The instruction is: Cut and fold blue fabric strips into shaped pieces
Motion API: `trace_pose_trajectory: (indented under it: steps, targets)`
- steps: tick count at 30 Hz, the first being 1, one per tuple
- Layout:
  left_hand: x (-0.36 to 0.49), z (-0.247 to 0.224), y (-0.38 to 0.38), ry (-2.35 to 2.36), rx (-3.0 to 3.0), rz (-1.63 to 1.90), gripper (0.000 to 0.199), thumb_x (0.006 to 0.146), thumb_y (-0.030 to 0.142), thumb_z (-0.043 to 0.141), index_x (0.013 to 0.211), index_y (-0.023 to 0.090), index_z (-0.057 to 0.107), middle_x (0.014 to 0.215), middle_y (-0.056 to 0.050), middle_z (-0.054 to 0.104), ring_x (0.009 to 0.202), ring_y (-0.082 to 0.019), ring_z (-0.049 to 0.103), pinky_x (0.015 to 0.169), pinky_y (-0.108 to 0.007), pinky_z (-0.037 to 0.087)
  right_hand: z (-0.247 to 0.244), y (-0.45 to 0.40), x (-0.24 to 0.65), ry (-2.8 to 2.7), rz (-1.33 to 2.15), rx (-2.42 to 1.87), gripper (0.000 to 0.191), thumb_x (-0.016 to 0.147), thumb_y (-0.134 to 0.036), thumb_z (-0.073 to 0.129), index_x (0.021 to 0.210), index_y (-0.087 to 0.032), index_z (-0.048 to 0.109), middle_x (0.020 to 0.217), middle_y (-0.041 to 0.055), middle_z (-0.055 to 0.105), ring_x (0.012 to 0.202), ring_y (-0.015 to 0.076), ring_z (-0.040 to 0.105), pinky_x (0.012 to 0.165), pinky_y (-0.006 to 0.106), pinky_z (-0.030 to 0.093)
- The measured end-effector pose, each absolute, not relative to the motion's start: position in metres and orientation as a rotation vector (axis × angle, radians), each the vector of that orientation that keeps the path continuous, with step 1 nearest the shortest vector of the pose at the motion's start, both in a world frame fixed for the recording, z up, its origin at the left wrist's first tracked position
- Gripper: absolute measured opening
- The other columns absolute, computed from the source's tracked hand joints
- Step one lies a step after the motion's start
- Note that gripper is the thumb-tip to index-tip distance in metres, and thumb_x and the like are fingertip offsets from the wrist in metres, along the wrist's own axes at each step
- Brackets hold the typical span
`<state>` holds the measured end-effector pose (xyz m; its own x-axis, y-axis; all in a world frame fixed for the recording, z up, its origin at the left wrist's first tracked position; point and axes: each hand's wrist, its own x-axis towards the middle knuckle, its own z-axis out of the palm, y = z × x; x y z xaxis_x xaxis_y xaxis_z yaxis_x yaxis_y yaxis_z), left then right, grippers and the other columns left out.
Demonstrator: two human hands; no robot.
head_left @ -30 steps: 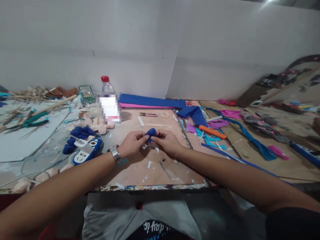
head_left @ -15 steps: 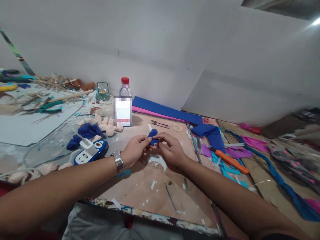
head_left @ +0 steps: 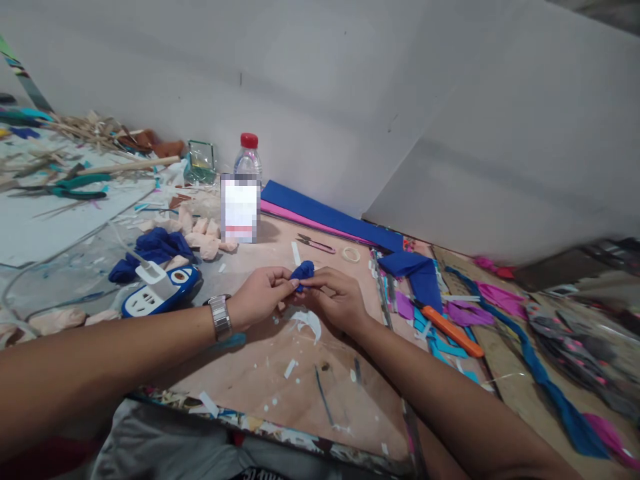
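A small crumpled blue piece, which looks like paper or cloth, is pinched between both hands over the middle of the board. My left hand wears a metal watch at the wrist and grips the piece from the left, thumb on its lower part. From the right, my right hand has its fingertips closed on the same piece. Pink-handled snips and a pale ring of tape lie just beyond the hands. White scraps lie on the board below them.
A red-capped bottle stands behind a blurred upright screen. A blue power strip and blue bundles are at left. Folded blue material runs along the wall. An orange cutter lies at right among coloured strips.
The view has shifted, so the table items appear lower or further left. Both hands still hold the blue piece, with the right fingers now lying straighter along it.
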<state>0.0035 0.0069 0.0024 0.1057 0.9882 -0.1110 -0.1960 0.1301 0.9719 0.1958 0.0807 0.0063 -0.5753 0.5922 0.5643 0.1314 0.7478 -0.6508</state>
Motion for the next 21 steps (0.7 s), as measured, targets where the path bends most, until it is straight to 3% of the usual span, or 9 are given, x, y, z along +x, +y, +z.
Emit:
trace_pose_trajectory:
  steps: [6,10,15,17,21]
  targets:
    - [0.002,-0.003,0.008,1.119,1.156,1.136,0.040,0.085,0.054,0.073,0.093,0.015,0.068,0.077,-0.005,0.071,0.053,-0.012,0.059,0.047,-0.023,0.047,0.010,0.079,0.194,-2.093,0.826,-0.610,0.008,0.091,-0.032,0.077,0.090,-0.025,0.081,0.087,0.0069,0.078,0.081,0.0220,0.071,0.077,0.038,0.057]
    - [0.001,0.001,0.006,1.167,1.267,1.105,0.033,0.089,0.048,0.068,0.093,0.015,0.069,0.077,-0.005,0.070,0.054,-0.013,0.061,0.047,-0.023,0.048,0.005,0.075,0.192,-1.971,0.985,-0.784,0.016,0.083,-0.033,0.082,0.085,-0.023,0.069,0.082,0.0028,0.072,0.074,0.0191,0.066,0.070,0.033,0.054]
    - [-0.001,0.006,0.004,1.184,1.375,1.098,0.028,0.092,0.043,0.065,0.089,0.016,0.070,0.073,-0.004,0.070,0.053,-0.012,0.060,0.050,-0.023,0.047,-0.002,0.079,0.189,-1.686,1.472,-0.794,0.065,0.069,-0.029,0.091,0.122,-0.027,0.055,0.087,-0.0024,0.069,0.076,0.0170,0.068,0.070,0.030,0.056]
    - [-0.001,0.007,0.003,1.180,1.427,1.088,0.028,0.093,0.042,0.064,0.089,0.015,0.071,0.074,-0.005,0.071,0.054,-0.012,0.060,0.050,-0.023,0.045,-0.001,0.080,0.188,-1.668,1.589,-0.805,0.073,0.068,-0.027,0.090,0.131,-0.026,0.054,0.089,-0.0020,0.070,0.078,0.0171,0.069,0.074,0.031,0.057]
    - [0.000,0.007,0.002,1.182,1.474,1.069,0.028,0.093,0.043,0.065,0.098,0.015,0.071,0.079,-0.004,0.070,0.058,-0.012,0.059,0.053,-0.023,0.045,0.004,0.077,0.185,-1.658,1.614,-0.807,0.051,0.071,-0.026,0.085,0.118,-0.023,0.066,0.092,0.0002,0.070,0.085,0.0167,0.068,0.080,0.030,0.055]
